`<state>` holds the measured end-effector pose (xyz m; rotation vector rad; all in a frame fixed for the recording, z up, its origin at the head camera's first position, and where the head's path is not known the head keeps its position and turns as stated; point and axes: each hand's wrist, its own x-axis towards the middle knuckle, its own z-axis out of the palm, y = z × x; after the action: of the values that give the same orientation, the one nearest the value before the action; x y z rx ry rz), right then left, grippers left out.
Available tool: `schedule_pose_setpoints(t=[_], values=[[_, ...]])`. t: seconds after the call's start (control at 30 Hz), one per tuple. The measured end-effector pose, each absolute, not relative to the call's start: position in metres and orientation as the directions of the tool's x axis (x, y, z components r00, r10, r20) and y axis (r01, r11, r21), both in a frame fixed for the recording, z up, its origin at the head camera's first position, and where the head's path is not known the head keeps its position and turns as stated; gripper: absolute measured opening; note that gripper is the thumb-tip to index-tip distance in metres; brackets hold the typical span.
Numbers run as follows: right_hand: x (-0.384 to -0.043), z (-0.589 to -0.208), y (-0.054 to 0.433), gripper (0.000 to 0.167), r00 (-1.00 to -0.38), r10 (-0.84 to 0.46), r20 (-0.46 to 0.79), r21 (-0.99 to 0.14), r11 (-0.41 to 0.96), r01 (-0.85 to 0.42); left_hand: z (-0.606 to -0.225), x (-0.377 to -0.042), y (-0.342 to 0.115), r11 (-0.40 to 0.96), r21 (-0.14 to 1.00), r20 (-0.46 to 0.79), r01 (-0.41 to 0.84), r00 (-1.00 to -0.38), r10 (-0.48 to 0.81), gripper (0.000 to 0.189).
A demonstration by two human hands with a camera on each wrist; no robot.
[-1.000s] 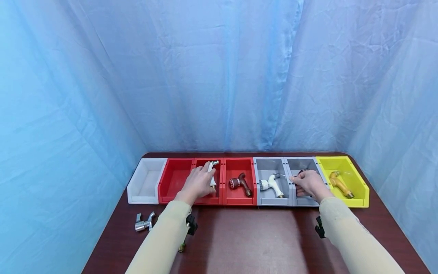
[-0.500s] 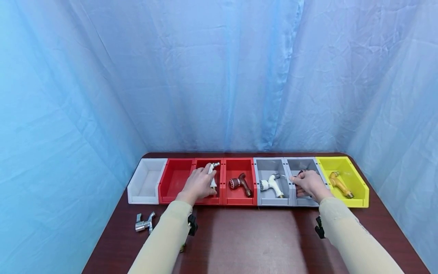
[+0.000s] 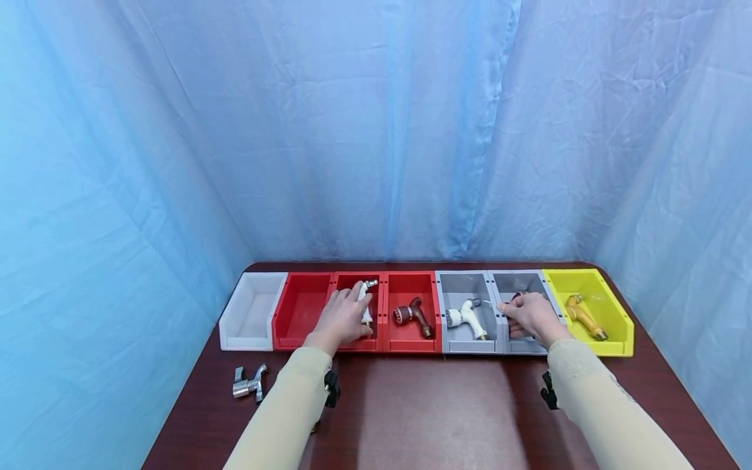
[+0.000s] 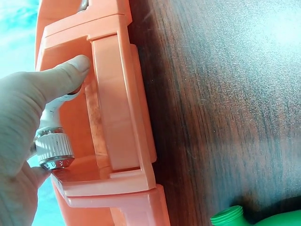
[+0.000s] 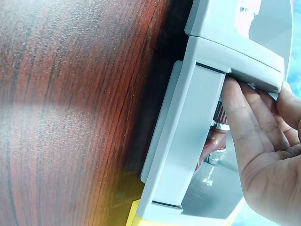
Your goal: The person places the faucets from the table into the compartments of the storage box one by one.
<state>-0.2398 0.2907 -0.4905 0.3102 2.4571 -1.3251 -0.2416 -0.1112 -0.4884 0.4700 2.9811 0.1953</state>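
My left hand (image 3: 343, 315) reaches into a red bin (image 3: 380, 346) and holds a white faucet (image 4: 54, 141) with a ribbed knob. Its thumb lies by one end of the faucet, and the fingers are partly hidden behind it. At the right, my right hand (image 3: 533, 316) grips the side wall of a grey bin (image 5: 193, 127), thumb over the top edge and fingers inside. Beside those fingers lies a dark red-brown faucet (image 5: 215, 139), mostly covered by the hand in the head view.
Neighbouring bins hold a brown faucet (image 3: 417, 318), a white faucet (image 3: 468, 318) and a yellow faucet (image 3: 581, 316). A white bin (image 3: 252, 343) ends the row. On the table lie a chrome faucet (image 3: 249, 385) and a green piece with a threaded end (image 4: 230, 216). Blue curtains surround the table.
My left hand and the white faucet have shifted very slightly right and toward me. The left forearm now covers more of the piece on the table. My right hand stays put.
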Motion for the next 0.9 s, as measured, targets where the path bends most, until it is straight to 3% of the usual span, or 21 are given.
schedule_pose_setpoints(t=[0.9], values=[[-0.242,-0.4952,0.2932,0.029,-0.918,0.029,-0.397,-0.773,0.528,0.351,-0.4896,-0.2413,-0.1107,0.946,0.089,-0.106,0.312,-0.941,0.32,0.091]])
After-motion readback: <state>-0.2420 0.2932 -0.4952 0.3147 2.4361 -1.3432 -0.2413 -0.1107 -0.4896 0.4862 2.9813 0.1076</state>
